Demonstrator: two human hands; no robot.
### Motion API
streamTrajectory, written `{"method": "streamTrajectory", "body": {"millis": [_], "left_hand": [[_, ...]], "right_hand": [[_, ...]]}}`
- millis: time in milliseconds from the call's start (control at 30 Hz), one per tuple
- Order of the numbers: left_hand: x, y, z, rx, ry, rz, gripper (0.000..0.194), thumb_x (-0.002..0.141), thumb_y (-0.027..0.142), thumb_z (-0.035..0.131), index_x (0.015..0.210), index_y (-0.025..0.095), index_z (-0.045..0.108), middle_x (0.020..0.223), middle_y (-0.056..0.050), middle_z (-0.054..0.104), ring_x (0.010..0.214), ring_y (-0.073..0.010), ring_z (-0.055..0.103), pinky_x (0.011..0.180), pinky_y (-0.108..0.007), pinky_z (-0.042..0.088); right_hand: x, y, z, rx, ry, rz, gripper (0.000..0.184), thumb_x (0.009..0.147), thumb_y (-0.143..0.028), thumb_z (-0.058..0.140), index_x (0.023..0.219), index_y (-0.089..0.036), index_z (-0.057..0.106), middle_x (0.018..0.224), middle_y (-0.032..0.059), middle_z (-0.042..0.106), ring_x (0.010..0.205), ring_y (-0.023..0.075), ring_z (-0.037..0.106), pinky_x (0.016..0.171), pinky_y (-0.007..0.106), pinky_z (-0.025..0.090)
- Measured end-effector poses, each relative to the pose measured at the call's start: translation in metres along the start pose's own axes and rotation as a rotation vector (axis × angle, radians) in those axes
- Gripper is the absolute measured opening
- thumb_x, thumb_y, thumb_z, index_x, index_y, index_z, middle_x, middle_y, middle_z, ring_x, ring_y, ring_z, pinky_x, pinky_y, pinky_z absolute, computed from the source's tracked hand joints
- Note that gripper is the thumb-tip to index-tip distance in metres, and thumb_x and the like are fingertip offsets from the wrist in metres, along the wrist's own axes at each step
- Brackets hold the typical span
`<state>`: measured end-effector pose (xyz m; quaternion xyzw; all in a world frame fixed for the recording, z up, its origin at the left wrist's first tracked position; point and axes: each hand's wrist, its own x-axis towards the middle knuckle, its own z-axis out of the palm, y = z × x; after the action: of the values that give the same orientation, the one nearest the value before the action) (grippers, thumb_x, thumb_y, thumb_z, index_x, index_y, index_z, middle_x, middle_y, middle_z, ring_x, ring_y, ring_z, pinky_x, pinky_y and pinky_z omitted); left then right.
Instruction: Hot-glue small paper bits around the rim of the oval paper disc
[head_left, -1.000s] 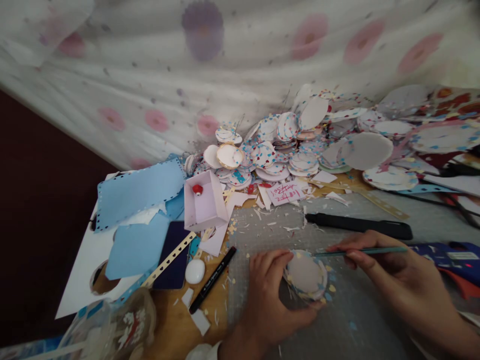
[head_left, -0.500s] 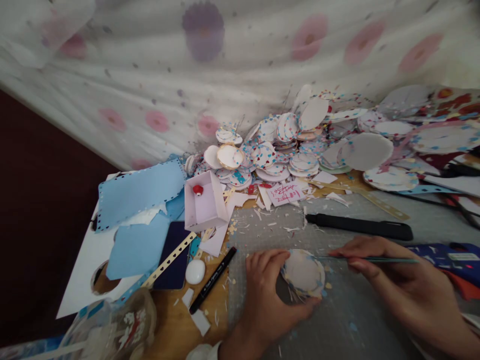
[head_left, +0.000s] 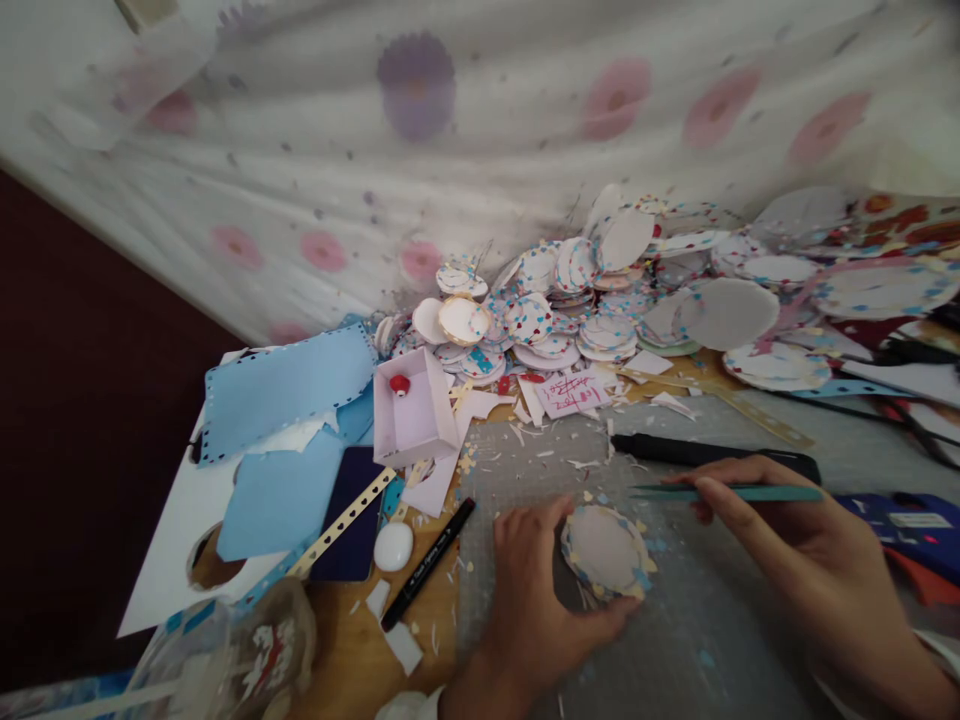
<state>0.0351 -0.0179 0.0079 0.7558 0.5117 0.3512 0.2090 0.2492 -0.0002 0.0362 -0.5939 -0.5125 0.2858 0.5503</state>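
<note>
My left hand (head_left: 529, 590) curls around a small round paper disc (head_left: 606, 550), thumb at its lower edge and fingers at its upper left. The disc has a plain pale face and a rim stuck with yellow and blue paper bits. To its right, my right hand (head_left: 802, 560) grips teal tweezers (head_left: 780, 493) between thumb and fingers. Their thin tips point left, a little above and apart from the disc's right edge. Both hands are over a grey cutting mat (head_left: 525, 470) strewn with paper scraps.
Behind the mat lies a heap of decorated paper discs (head_left: 529, 318). A black pen-like tool (head_left: 697, 452) lies above my right hand. On the left are an open pale box (head_left: 412, 440), a black marker (head_left: 429, 565), blue paper sheets (head_left: 292, 390) and a clear plastic cup (head_left: 277, 640).
The tweezers have moved slightly up and away from the disc, and their broad side has turned into view. The disc has shifted a little in my left hand.
</note>
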Motion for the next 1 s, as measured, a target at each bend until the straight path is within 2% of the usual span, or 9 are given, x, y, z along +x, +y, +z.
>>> {"method": "streamTrajectory", "body": {"millis": [200, 400, 500, 600, 667, 767, 833, 933, 1000], "left_hand": [[0.002, 0.001, 0.0, 0.002, 0.046, 0.055, 0.07, 0.051, 0.031, 0.096, 0.111, 0.024, 0.061, 0.106, -0.004, 0.075, 0.093, -0.0314, 0.07, 0.081, -0.05, 0.055], [0.002, 0.0, 0.002, -0.004, 0.063, 0.084, 0.061, 0.05, 0.034, 0.097, 0.1, 0.023, 0.063, 0.104, -0.006, 0.077, 0.094, -0.032, 0.072, 0.083, -0.05, 0.054], [0.001, -0.001, 0.003, -0.015, 0.068, 0.065, 0.061, 0.046, 0.035, 0.098, 0.095, 0.023, 0.063, 0.104, -0.005, 0.077, 0.095, -0.0327, 0.072, 0.084, -0.052, 0.054], [0.0, -0.002, 0.003, -0.021, 0.05, 0.03, 0.064, 0.047, 0.035, 0.097, 0.099, 0.022, 0.063, 0.104, -0.005, 0.077, 0.095, -0.0323, 0.071, 0.084, -0.053, 0.055], [-0.001, -0.002, 0.004, -0.024, 0.035, -0.003, 0.065, 0.049, 0.037, 0.096, 0.104, 0.023, 0.063, 0.103, -0.004, 0.076, 0.094, -0.0319, 0.071, 0.084, -0.053, 0.055], [-0.004, -0.003, 0.008, -0.043, 0.027, -0.025, 0.065, 0.053, 0.04, 0.094, 0.108, 0.025, 0.064, 0.105, -0.006, 0.075, 0.096, -0.0342, 0.07, 0.087, -0.055, 0.055], [-0.006, -0.005, 0.011, -0.059, 0.037, -0.023, 0.065, 0.053, 0.041, 0.094, 0.108, 0.026, 0.064, 0.106, -0.008, 0.075, 0.096, -0.0367, 0.07, 0.088, -0.058, 0.054], [-0.007, -0.006, 0.014, -0.062, 0.054, -0.037, 0.066, 0.051, 0.042, 0.095, 0.107, 0.027, 0.063, 0.102, -0.008, 0.074, 0.095, -0.0375, 0.069, 0.086, -0.059, 0.056], [-0.007, -0.006, 0.014, -0.057, 0.051, -0.054, 0.065, 0.051, 0.043, 0.095, 0.106, 0.027, 0.064, 0.1, -0.007, 0.074, 0.094, -0.0373, 0.069, 0.085, -0.059, 0.058]], "right_hand": [[-0.001, 0.003, 0.0, -0.012, 0.051, 0.0, 0.027, 0.081, -0.053, 0.071, 0.075, -0.027, 0.07, 0.065, 0.0004, 0.066, 0.059, 0.0178, 0.062, 0.051, 0.024, 0.051], [0.005, 0.006, -0.003, 0.019, 0.078, 0.112, 0.029, 0.077, -0.055, 0.074, 0.085, -0.027, 0.072, 0.073, 0.002, 0.071, 0.067, 0.0211, 0.069, 0.063, 0.029, 0.056], [0.018, -0.005, -0.005, 0.047, 0.01, 0.191, 0.038, 0.07, -0.058, 0.078, 0.087, -0.025, 0.072, 0.078, 0.0042, 0.075, 0.067, 0.0218, 0.07, 0.06, 0.029, 0.057], [0.035, -0.025, -0.001, 0.053, -0.13, 0.126, 0.041, 0.066, -0.055, 0.083, 0.087, -0.022, 0.072, 0.082, 0.0057, 0.075, 0.067, 0.02, 0.07, 0.06, 0.028, 0.057], [0.047, -0.038, 0.01, 0.065, -0.245, 0.019, 0.039, 0.068, -0.053, 0.081, 0.086, -0.021, 0.069, 0.082, 0.005, 0.074, 0.066, 0.0173, 0.068, 0.058, 0.025, 0.055], [0.061, -0.047, 0.041, 0.02, -0.42, -0.123, 0.032, 0.08, -0.05, 0.072, 0.086, -0.021, 0.06, 0.078, 0.0016, 0.07, 0.062, 0.0139, 0.065, 0.054, 0.023, 0.05], [0.067, -0.045, 0.069, -0.041, -0.489, -0.176, 0.026, 0.083, -0.044, 0.069, 0.082, -0.022, 0.056, 0.075, -0.0001, 0.068, 0.063, 0.0142, 0.065, 0.056, 0.024, 0.05], [0.074, -0.034, 0.109, -0.151, -0.567, -0.251, 0.02, 0.079, -0.031, 0.074, 0.074, -0.021, 0.058, 0.076, 0.0003, 0.068, 0.071, 0.0163, 0.066, 0.064, 0.027, 0.052], [0.077, -0.024, 0.131, -0.234, -0.626, -0.288, 0.016, 0.082, -0.028, 0.075, 0.079, -0.019, 0.062, 0.082, 0.001, 0.069, 0.078, 0.0171, 0.066, 0.072, 0.031, 0.054]]}}
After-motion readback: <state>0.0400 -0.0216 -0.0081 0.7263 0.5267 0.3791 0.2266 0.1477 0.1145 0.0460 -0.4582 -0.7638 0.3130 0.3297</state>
